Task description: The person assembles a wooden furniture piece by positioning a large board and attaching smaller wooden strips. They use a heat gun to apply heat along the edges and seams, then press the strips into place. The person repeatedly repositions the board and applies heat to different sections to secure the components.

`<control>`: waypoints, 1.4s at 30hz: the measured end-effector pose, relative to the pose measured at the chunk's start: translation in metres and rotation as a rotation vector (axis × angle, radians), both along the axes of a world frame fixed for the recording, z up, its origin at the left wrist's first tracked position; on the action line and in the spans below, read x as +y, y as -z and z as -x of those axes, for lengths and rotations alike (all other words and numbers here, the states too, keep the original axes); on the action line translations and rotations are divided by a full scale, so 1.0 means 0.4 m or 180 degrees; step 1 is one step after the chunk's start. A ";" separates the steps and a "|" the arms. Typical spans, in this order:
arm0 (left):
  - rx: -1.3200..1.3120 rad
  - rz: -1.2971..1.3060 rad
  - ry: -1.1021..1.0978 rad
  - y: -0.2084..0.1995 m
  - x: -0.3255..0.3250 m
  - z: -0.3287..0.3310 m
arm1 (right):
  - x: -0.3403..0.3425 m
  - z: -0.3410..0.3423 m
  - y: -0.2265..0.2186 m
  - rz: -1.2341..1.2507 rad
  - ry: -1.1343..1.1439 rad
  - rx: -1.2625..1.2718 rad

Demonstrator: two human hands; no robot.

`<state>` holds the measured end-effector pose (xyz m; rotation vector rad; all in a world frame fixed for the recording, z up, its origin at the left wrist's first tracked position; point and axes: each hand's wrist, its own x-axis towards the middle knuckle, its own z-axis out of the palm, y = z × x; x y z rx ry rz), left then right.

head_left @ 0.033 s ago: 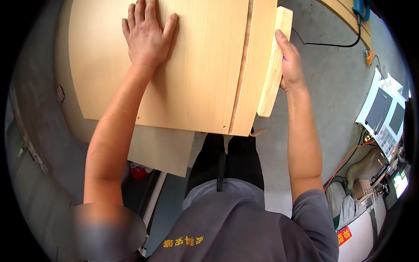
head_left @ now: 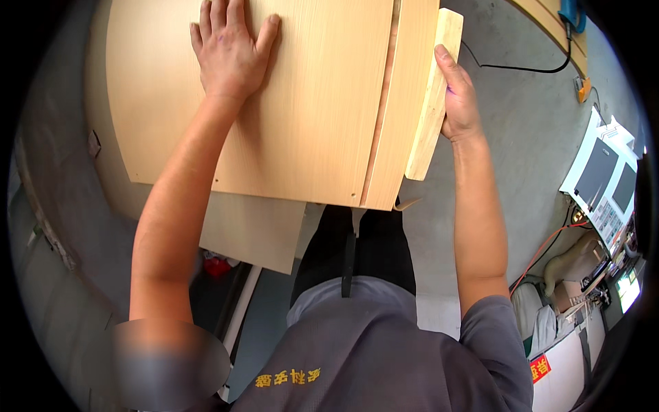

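A pale wood-grain board (head_left: 309, 103) fills the upper middle, with a long groove (head_left: 382, 103) near its right edge and small holes along its near edge. My left hand (head_left: 232, 58) lies flat on its face, fingers spread, holding nothing. At the board's right edge my right hand (head_left: 461, 103) grips a light wooden block (head_left: 431, 103), thumb on top. Its other fingers are hidden beneath. The block stands along the edge; whether it touches the board is hard to tell. A thin curled strip (head_left: 408, 204) sticks out by the board's near right corner.
Another pale panel (head_left: 257, 233) shows below the board, near my legs. At the upper right a blue tool (head_left: 571, 17) with a black cord rests by a curved wooden edge. A white machine (head_left: 604, 172) with a keypad stands on the right, with cables and clutter below it.
Very little differs: the board, the block and both hands appear shifted by a few pixels. Both hands keep the same placement.
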<state>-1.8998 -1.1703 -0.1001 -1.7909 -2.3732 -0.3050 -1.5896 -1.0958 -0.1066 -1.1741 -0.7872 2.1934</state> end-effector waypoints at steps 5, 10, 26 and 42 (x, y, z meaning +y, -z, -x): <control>-0.0007 0.0326 -0.0280 -0.023 0.009 -0.009 | -0.106 -0.024 0.031 -0.0100 0.0254 -0.0175; 0.0018 0.0311 -0.0312 -0.009 0.011 -0.013 | -0.195 -0.054 0.026 0.0120 0.0238 -0.0336; -0.0012 0.0203 -0.0364 -0.011 0.009 -0.018 | -0.375 -0.101 -0.016 0.0415 0.0451 -0.0495; -0.0062 0.0506 0.1202 -0.042 -0.050 -0.061 | -0.392 -0.126 -0.025 0.0629 0.0086 -0.0327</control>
